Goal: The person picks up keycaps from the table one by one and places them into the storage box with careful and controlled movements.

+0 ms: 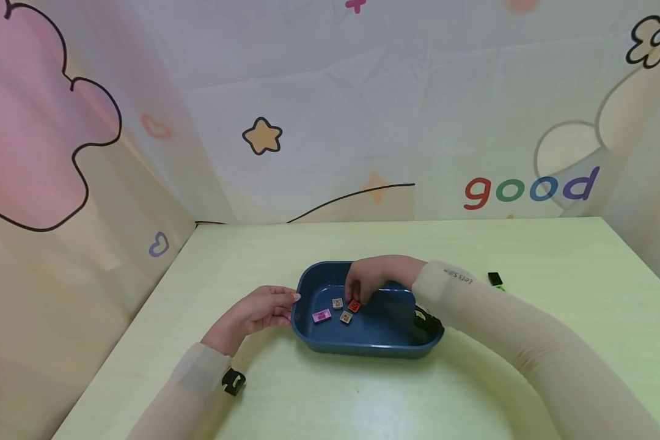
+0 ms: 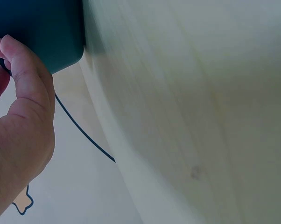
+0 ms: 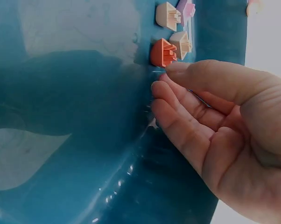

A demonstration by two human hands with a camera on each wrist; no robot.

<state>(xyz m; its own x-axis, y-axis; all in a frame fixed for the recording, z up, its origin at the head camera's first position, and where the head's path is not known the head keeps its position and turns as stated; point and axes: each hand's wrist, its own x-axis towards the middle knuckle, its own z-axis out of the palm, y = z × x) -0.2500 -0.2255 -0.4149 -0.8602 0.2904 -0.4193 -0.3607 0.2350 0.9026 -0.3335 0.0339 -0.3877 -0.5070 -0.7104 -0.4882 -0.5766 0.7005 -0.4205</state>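
A blue plastic basin [image 1: 363, 349] stands on the table, and my left hand [image 1: 264, 308] pinches its left rim between thumb and fingers. Inside lie a purple wide keycap [image 1: 321, 316], two beige keycaps [image 1: 346, 317] and an orange-red keycap [image 1: 354, 306]. In the right wrist view the orange-red keycap [image 3: 163, 53] shows its hollow underside. My right hand [image 1: 365, 278] reaches down into the basin, its loosely bent fingers and thumb tip right by the orange-red keycap. Whether the thumb touches it I cannot tell. Nothing shows between thumb and fingers.
The pale green table [image 1: 319, 397] surrounds the basin. A small black and green object [image 1: 495, 280] lies behind the right forearm. A printed curtain [image 1: 330, 91] hangs along the back and sides. Black wrist-worn devices [image 1: 233, 381] sit on both sleeves.
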